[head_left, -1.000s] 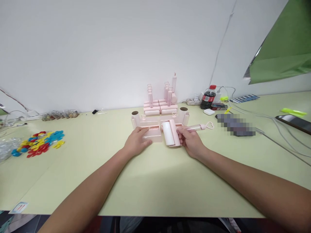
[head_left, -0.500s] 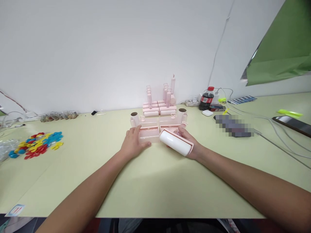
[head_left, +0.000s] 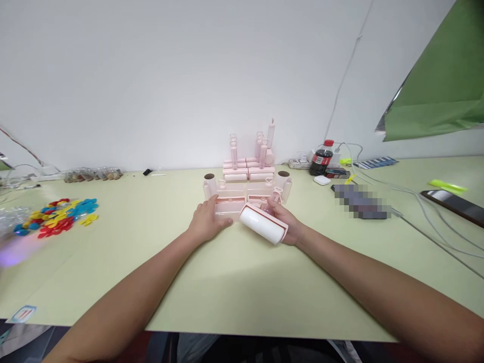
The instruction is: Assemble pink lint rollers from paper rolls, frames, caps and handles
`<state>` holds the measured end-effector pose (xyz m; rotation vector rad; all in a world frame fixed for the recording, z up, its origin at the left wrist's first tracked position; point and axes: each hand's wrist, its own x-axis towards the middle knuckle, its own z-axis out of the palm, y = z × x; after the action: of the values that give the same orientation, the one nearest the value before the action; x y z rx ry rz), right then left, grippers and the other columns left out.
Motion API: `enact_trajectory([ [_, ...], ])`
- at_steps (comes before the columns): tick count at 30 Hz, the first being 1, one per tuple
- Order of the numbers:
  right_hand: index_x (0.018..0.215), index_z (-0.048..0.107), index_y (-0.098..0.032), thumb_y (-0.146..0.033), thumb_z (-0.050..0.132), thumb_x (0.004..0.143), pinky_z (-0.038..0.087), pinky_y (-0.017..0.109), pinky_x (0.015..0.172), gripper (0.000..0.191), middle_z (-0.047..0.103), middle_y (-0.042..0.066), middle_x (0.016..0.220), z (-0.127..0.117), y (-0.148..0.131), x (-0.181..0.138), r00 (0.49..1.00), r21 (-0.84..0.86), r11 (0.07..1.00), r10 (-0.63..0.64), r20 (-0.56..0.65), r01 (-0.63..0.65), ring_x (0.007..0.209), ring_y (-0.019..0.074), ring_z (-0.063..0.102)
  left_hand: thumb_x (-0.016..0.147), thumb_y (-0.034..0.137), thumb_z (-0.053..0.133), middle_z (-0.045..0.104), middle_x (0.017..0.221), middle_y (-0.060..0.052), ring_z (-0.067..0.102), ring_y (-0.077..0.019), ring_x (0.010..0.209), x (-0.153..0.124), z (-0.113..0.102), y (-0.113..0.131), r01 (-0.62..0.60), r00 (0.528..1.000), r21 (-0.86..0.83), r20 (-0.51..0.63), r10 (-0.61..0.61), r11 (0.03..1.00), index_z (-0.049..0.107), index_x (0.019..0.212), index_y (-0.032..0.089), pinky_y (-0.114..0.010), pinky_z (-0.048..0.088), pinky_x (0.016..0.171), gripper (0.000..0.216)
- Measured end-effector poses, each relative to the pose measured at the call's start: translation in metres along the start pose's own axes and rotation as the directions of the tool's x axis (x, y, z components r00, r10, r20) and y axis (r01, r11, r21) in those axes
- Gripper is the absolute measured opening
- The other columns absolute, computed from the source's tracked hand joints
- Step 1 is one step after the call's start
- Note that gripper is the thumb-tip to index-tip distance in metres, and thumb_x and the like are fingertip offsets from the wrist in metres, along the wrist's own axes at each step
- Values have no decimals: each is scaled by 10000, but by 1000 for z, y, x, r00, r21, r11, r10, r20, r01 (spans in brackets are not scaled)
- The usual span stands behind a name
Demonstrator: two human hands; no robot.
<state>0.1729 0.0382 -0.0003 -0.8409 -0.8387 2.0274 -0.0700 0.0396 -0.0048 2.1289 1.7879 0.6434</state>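
Observation:
My right hand [head_left: 283, 220] is closed round a pink lint roller [head_left: 262, 225], whose white roll lies tilted across my palm, pointing toward me and to the right. My left hand [head_left: 207, 220] rests with curled fingers on a clear pink cover [head_left: 229, 205] lying on the table, just left of the roller. Behind both hands stand more pink roller parts: flat cases stacked in rows [head_left: 247, 172], upright handles [head_left: 262, 149] and two paper rolls with brown cores [head_left: 210, 183].
The pale green table [head_left: 242, 282] runs wide. Coloured plastic clips [head_left: 56, 216] lie at the left. A cola bottle [head_left: 319, 158], a power strip, cables [head_left: 423, 201] and a dark phone [head_left: 454, 200] lie at the right. A green sheet hangs top right.
My right hand has turned the lint roller, so its handle no longer points right and the white roll now lies across my palm. The left hand stays on the cover.

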Motion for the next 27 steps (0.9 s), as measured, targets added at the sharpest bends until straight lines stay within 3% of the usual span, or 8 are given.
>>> enact_trajectory([
  [7,618,586,-205,-577,695,753,509,270,564,410,645,5,594,1,9,0,986,-66,984,-165,4,165,575,164,606,777,556,640,455,1391,-149,406,-357,1285,-3,-1,0,-38,995,22,-93,40,999,350,1435,209,-476,384,1011,799],
  [11,637,593,-205,-636,717,702,442,251,495,453,585,-17,574,13,23,-9,913,-197,908,-395,-106,370,517,130,511,910,507,473,525,1252,-124,503,-276,1146,-18,-7,16,-170,968,-162,-213,134,972,461,1269,201,-426,422,962,472],
  [15,794,626,-243,-619,731,697,441,262,452,403,572,-33,573,27,38,-26,866,-293,833,-498,-32,468,482,140,519,894,554,512,613,1024,-73,596,-193,855,-35,-7,37,-122,984,-693,7,176,710,387,1238,198,-327,490,750,511],
  [17,922,641,-265,-504,762,723,530,308,569,334,662,-9,696,29,39,-33,881,-360,809,-463,95,464,604,180,633,871,555,558,620,1007,-72,613,-193,824,-40,-7,44,-31,972,-831,105,210,555,379,1238,194,-305,496,698,545],
  [19,1004,661,-275,-406,754,753,559,351,720,298,721,22,876,24,34,-36,880,-481,738,-417,228,474,775,204,691,870,533,571,616,1028,-75,617,-198,835,-42,-8,46,-24,968,-867,104,229,497,405,1235,197,-299,498,691,524],
  [22,961,711,-251,-392,658,835,546,338,744,196,731,45,917,7,15,-32,840,-698,489,-436,324,523,795,190,680,878,485,577,605,1113,-88,604,-220,946,-42,-10,41,-217,963,-779,-71,261,588,448,1247,202,-321,495,790,483],
  [24,945,698,-219,-420,585,886,542,326,651,238,713,52,839,-2,0,-31,828,-743,434,-483,285,509,669,169,650,880,455,579,591,1198,-105,591,-244,1035,-43,-9,38,-351,934,-621,-180,308,701,443,1273,205,-353,476,877,485],
  [27,994,663,-201,-418,551,914,524,315,620,257,674,66,881,0,-19,-38,759,-760,320,-562,329,566,670,161,610,877,427,585,564,1276,-120,584,-263,1100,-46,-3,36,-463,886,-436,-212,412,772,389,1321,216,-383,463,922,529],
])
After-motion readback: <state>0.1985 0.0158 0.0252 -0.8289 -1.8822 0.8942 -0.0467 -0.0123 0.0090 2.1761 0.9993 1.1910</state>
